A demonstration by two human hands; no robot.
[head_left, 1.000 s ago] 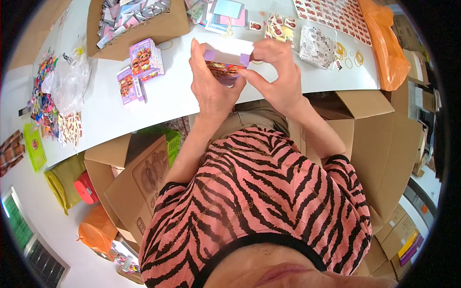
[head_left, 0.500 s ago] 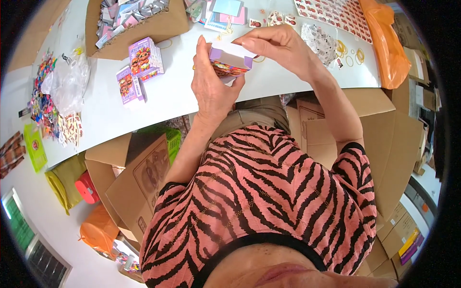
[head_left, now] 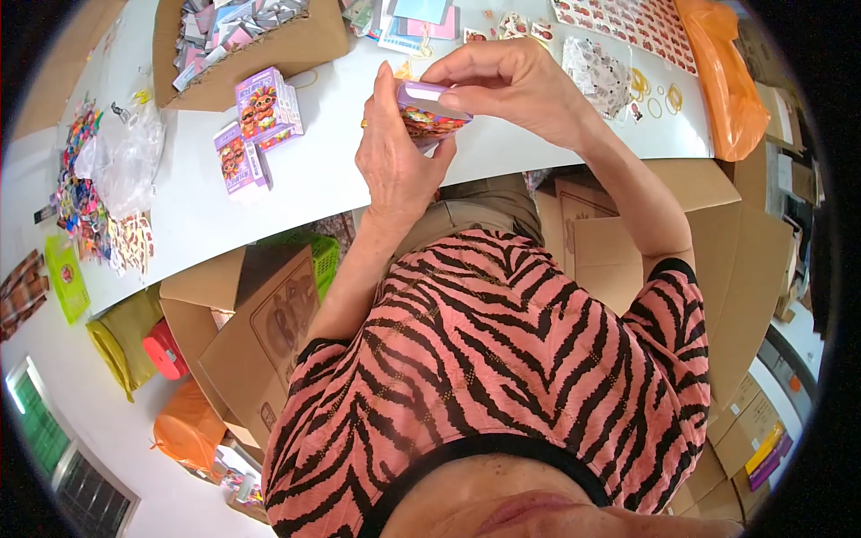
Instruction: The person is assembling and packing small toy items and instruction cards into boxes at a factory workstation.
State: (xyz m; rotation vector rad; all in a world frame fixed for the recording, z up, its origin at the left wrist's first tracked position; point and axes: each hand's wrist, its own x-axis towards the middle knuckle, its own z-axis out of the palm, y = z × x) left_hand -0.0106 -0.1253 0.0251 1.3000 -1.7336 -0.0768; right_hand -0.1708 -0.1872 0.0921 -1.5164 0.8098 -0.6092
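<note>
A small purple printed paper box (head_left: pixel 428 120) is gripped in my left hand (head_left: pixel 395 152), thumb on its near right side and fingers along its left. My right hand (head_left: pixel 516 90) has thumb and fingers on the box's top flap, which lies folded over the opening, its pale inner side partly showing. Whatever is inside the box is hidden. Left of my left hand, several similar purple boxes stand and lie in a group (head_left: pixel 262 109) on the white table (head_left: pixel 309 184).
A carton (head_left: pixel 256 58) full of small pink and grey packets stands at the far left. Small colourful items (head_left: pixel 85 193) and a clear bag (head_left: pixel 130 152) lie further left. Cards, sticker sheets (head_left: pixel 628 27), rubber bands (head_left: pixel 655 108) and an orange bag (head_left: pixel 717 85) are at the back right.
The box's top stood open with flaps up; now the top flap is folded down over it. My right hand has moved slightly left and down onto the flap.
</note>
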